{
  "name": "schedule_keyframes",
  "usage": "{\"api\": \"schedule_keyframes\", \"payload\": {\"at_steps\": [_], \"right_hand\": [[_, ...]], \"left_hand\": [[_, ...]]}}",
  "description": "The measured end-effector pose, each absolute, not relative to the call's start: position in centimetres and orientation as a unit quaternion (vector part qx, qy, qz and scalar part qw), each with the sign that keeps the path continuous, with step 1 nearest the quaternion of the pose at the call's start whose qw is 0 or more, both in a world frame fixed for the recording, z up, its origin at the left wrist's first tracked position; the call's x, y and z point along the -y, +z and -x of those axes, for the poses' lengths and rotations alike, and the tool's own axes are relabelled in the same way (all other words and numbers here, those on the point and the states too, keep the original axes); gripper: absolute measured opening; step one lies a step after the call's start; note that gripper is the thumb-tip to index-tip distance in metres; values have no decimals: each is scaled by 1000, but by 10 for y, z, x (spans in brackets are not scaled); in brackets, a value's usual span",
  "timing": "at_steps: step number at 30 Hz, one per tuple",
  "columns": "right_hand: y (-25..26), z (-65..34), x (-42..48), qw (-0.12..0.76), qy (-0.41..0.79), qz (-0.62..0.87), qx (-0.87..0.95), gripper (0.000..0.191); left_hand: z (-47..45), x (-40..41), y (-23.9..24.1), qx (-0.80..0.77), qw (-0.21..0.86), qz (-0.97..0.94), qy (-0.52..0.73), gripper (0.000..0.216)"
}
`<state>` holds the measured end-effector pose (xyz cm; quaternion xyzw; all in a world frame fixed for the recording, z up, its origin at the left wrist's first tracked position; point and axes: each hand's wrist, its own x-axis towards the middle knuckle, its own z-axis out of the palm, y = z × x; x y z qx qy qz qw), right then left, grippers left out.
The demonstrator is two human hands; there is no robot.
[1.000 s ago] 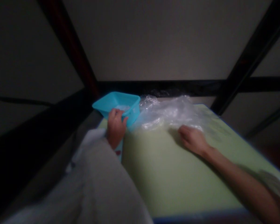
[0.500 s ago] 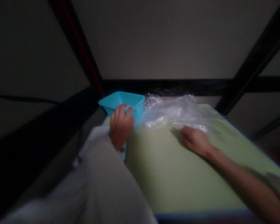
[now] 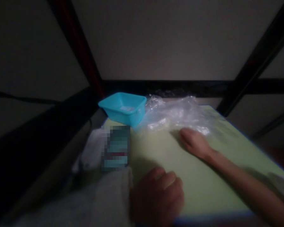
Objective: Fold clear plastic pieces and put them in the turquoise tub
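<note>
My left hand (image 3: pixel 158 195) is low over the near edge of the light green tabletop (image 3: pixel 161 151). Its fingers are curled and slightly blurred, and whatever may be inside is hidden. Farther up and to the right, my right hand (image 3: pixel 195 142) forms a fist just in front of a crumpled sheet of clear plastic (image 3: pixel 177 112). No object shows in that fist; its inside faces away from me. A turquoise plastic basket (image 3: pixel 123 115) stands at the far left corner, with something pale on its bottom that I cannot make out.
A pixelated dark rectangular thing (image 3: pixel 117 148) lies on the left side, beside a white cloth-like item (image 3: pixel 94 146). The tabletop has a blue edge. Dark frame bars (image 3: pixel 170 86) and a grey wall stand behind it.
My left hand has come back from the basket, moving toward me and to the right, and its fingers are more curled. The rectangular thing is uncovered. My right hand has barely shifted.
</note>
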<state>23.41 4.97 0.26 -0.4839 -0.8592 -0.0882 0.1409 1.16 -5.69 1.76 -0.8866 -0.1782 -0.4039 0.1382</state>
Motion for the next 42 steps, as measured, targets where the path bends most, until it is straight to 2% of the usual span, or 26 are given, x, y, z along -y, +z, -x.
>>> {"api": "schedule_keyframes", "payload": {"at_steps": [6, 10, 14, 21, 25, 29, 34, 36, 39, 42], "right_hand": [[9, -211, -67, 151, -122, 467, 863, 20], [14, -189, -92, 160, -135, 473, 856, 39], [13, -177, -111, 189, -127, 489, 842, 21], [20, -179, -117, 302, -70, 504, 807, 12], [34, -186, -118, 383, -27, 491, 782, 21], [51, -198, -120, 464, -1, 491, 738, 26], [59, -217, -101, 529, 52, 453, 716, 20], [56, -226, -86, 510, 98, 423, 743, 18], [46, -237, -62, 408, 131, 415, 803, 21], [35, -246, -46, 356, 170, 394, 830, 23]], "left_hand": [[-16, 52, 12, 191, 38, 903, -384, 33], [-14, 49, 7, 204, 1, 908, -366, 32], [-13, 48, 5, 205, -10, 913, -351, 32], [-14, 41, 1, 213, -59, 904, -365, 22], [-16, 38, 1, 246, -108, 889, -370, 18], [-17, 36, 2, 291, -200, 856, -377, 16], [-16, 22, -1, 347, -346, 764, -421, 15], [-15, 17, -5, 375, -367, 733, -433, 24], [-13, 15, -11, 423, -390, 694, -432, 47], [-12, 14, -14, 476, -396, 662, -422, 65]]}}
